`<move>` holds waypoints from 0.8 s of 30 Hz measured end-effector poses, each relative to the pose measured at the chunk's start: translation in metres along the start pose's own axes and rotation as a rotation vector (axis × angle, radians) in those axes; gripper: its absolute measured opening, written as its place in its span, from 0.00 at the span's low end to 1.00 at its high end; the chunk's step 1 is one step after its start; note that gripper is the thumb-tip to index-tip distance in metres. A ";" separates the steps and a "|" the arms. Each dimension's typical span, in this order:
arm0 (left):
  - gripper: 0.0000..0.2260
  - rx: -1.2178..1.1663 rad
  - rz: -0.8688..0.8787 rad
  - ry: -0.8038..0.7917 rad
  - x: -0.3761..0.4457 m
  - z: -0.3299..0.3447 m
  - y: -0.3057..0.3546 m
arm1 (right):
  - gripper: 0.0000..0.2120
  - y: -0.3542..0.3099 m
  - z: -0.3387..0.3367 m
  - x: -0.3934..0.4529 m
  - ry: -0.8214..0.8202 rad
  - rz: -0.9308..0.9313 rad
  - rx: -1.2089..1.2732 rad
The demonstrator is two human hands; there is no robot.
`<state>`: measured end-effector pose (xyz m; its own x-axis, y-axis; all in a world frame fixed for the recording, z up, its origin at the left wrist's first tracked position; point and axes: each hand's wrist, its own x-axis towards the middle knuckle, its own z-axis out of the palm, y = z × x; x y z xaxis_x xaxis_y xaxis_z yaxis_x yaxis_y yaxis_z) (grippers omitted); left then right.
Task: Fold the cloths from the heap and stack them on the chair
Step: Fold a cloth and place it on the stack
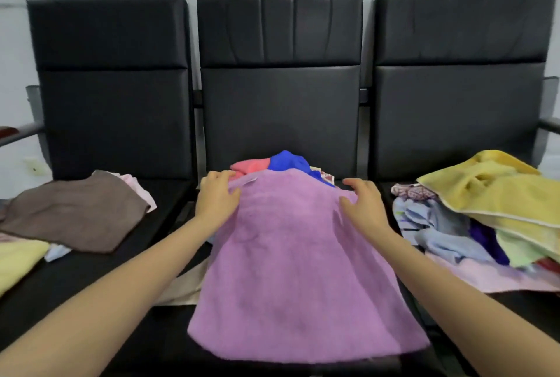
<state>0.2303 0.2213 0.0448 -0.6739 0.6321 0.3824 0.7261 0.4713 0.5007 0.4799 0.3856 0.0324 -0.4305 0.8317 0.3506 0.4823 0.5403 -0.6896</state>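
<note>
Looking down, I see the purple cloth (300, 258) spread over the middle chair (280, 104), my left hand (216, 199) gripping its far corner at 11 o'clock, my right hand (362, 205) resting loose-fingered at 1 o'clock. Folded brown cloth (72, 213) lies at 9, the heap (485, 219) at 3.

left hand (216, 198) fingers curled | right hand (362, 202) spread, loosely bent

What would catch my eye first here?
A big purple towel is spread over the middle chair, with the left hand and right hand at its far corners. A jumbled heap topped by a yellow towel sits right; a brown cloth lies left.
</note>
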 end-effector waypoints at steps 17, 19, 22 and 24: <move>0.15 0.015 0.529 -0.679 -0.212 -0.012 0.009 | 0.17 0.003 -0.028 -0.175 -0.836 -0.604 -0.330; 0.19 0.020 0.529 -0.641 -0.216 -0.010 0.006 | 0.12 0.008 -0.027 -0.176 -0.762 -0.602 -0.261; 0.20 0.048 0.542 -0.587 -0.217 -0.004 0.008 | 0.06 0.006 -0.023 -0.175 -0.624 -0.555 -0.198; 0.21 0.046 0.551 -0.506 -0.214 0.001 0.013 | 0.04 0.001 -0.020 -0.175 -0.554 -0.481 -0.145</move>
<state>0.3846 0.0928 -0.0312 -0.0739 0.9846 0.1587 0.9529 0.0228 0.3023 0.5709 0.2431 -0.0168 -0.9222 0.3338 0.1952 0.2229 0.8715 -0.4368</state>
